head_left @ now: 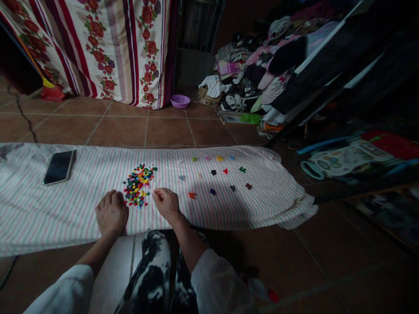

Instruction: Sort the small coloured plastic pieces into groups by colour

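Observation:
On a striped cloth (88,174) lies a heap of tiny multicoloured plastic pieces (139,185). My left hand (112,213) rests palm down just left of the heap, its fingers loosely bent and a little apart, with nothing visible in them. To the right of the heap, my right hand (167,203) has thumb and forefinger pinched together. Whatever is between those fingertips is too small to make out. Beyond it, small groups sorted by colour sit in loose rows, among them orange pieces (192,195), black pieces (214,172), green pieces (242,169) and brown pieces (248,186).
A phone (59,167) lies at the cloth's left. Past the far edge are a tiled floor, a floral curtain (114,52), a purple basin (180,101) and a heap of clothes (255,69). Dark bars and a shelf with a toy-like panel (350,157) stand at right.

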Demonstrator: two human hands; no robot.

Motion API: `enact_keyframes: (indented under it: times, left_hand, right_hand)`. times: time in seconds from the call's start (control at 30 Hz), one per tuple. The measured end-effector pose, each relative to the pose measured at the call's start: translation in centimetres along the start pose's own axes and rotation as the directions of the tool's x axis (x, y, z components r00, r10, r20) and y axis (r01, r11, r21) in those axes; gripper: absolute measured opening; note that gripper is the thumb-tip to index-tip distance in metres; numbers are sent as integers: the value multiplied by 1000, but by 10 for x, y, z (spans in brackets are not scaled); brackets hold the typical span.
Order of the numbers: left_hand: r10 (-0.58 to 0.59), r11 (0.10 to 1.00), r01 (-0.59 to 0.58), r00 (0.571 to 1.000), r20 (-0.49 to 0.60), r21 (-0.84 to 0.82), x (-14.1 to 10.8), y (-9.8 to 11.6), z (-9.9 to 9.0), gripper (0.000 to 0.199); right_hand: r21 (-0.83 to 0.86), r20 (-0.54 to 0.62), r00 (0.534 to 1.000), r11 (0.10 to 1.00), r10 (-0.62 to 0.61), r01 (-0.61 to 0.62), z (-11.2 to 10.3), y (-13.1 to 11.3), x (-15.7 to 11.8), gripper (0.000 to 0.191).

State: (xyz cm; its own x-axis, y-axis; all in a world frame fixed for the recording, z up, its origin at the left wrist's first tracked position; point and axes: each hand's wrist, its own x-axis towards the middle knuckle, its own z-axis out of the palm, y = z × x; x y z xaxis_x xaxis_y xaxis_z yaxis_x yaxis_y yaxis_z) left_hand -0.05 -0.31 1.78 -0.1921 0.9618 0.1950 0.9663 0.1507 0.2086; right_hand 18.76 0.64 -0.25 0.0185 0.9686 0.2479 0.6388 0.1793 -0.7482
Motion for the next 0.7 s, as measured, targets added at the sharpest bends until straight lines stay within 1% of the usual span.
enact_keyframes:
  times: [0.3,0.5,0.7]
  left_hand:
    - [-11,1000,11,1000,22,-14,1,1,-2,36]
    - [0,1000,0,1000,-15,-26,0,0,1,35]
    - [-16,999,15,999,-33,-44,0,1,1,34]
  right_hand:
    - [8,-4,1000,1000,-2,2,1,2,-1,15]
    - [7,8,1000,1000,-4,4,0,3,-1,16]
    - [6,0,1000,1000,19,-19,-2,3,-2,17]
